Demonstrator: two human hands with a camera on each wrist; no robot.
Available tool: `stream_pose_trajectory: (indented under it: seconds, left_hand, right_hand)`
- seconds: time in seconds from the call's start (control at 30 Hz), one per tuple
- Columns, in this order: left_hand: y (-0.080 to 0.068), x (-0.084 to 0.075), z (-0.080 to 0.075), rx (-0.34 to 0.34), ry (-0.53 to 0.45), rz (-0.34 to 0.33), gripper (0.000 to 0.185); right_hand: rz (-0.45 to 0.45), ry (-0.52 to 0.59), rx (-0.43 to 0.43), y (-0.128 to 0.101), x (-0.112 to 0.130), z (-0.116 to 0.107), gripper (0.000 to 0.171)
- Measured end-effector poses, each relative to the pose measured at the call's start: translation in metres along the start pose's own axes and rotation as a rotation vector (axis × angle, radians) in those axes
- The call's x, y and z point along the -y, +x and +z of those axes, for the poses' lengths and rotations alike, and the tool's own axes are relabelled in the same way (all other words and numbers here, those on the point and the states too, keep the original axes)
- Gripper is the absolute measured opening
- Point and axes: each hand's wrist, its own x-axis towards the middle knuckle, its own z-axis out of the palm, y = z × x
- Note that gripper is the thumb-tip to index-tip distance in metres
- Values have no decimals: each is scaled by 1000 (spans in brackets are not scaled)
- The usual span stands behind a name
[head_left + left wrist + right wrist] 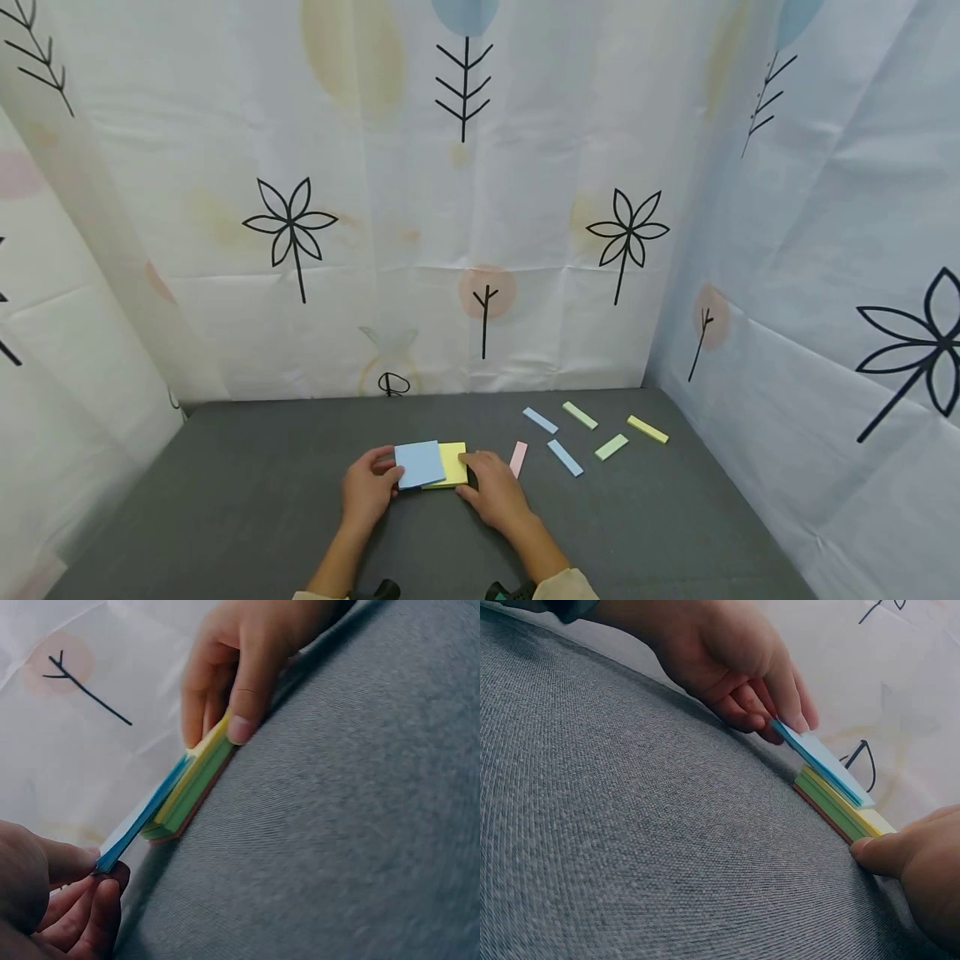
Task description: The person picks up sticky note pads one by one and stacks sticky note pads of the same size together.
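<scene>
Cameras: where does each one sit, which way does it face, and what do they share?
Head: worn high, looking forward and down at the grey table; shows both forearms, left hand and right hand.
Left wrist: low at the table, looking along the blue pad to the right hand's fingers.
Right wrist: low, facing back at the left hand.
All share the sticky-note stack.

Even soft light; wrist views perhaps slightly blurred.
</scene>
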Motion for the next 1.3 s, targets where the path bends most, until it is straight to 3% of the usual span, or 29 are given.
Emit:
stream_pose_trajectory:
  seconds: [0.13,0.27,0.53,0.83,1.1,1.3]
  left_hand:
    - [0,0,8,-46,125,42,38]
    - [0,-1,13,-44,197,65,44]
    - [-7,-5,19,28,169,55,58]
    - [-13,-7,28,45,132,84,58]
    - [-15,-8,35,45,135,74,56]
    - [-18,-9,35,38,144,110,50]
  right_hand:
    - [-6,-5,-3,0,0,0,48]
    - [0,-1,-1,1,0,-1,49]
    - [21,-3,1,1,2,-2,55]
    - [-11,-10,-22,2,0,0,59]
    - [-31,-28,-20,3,1,0,50]
    - [-53,-38,-27,2,1,0,46]
